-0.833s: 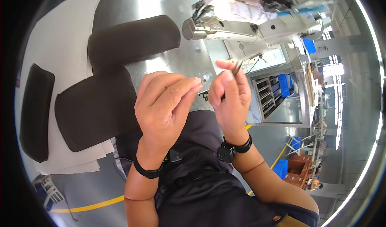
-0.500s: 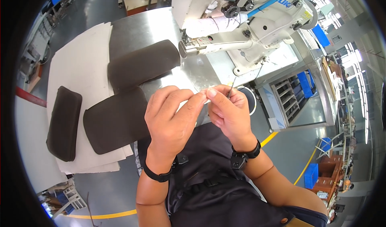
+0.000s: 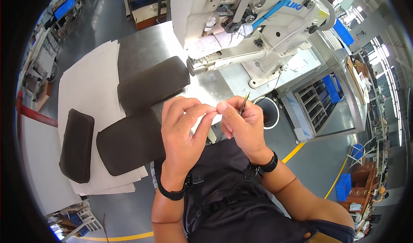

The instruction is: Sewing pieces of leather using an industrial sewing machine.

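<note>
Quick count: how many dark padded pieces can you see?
3: one pad nearest the sewing machine, a second pad just left of the left hand, and a third pad farthest left, on the white sheets. Any beneath them would be hidden.

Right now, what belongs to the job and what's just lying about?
Likely the job: slim pointed tool in the right hand; three dark padded pieces; sewing machine.
Probably just there: white-rimmed bin; blue crate at right.
</note>
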The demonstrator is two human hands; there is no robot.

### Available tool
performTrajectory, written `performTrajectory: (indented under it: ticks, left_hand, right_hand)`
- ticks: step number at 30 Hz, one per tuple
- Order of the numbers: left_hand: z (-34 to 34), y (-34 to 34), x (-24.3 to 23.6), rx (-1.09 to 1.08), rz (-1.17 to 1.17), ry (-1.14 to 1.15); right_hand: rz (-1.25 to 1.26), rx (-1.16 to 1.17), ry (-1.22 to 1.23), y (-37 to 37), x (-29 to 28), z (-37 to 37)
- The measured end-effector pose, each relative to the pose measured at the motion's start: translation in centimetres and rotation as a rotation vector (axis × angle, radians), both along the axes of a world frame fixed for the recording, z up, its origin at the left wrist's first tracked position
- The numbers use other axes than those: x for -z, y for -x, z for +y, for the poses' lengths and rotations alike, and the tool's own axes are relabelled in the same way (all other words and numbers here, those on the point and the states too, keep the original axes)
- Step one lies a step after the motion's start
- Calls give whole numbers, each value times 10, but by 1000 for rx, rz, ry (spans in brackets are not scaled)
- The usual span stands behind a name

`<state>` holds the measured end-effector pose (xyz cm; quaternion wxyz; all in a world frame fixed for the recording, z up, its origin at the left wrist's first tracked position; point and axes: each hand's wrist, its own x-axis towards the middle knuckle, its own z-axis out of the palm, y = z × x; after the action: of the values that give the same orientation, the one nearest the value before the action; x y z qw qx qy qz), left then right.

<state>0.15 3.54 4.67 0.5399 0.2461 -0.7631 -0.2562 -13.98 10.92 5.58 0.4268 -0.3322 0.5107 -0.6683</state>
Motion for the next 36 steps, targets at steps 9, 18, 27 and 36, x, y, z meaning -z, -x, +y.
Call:
performTrajectory:
  ticks: [9,18,27,36]
  left_hand:
    - [-19,18,20,225,379,-477]
    - [-58,11,12,77,472,-760]
    - [-87,38,9,72,417,-612]
    - [-97,42,2,105,490,-581]
  right_hand:
    - [-70,1,42,-12,1,-42]
    - [465,218,-124,35,34,-48]
    - [1273,268,-228,108,118,-81]
    - [1331,349,-223,125,146,-95]
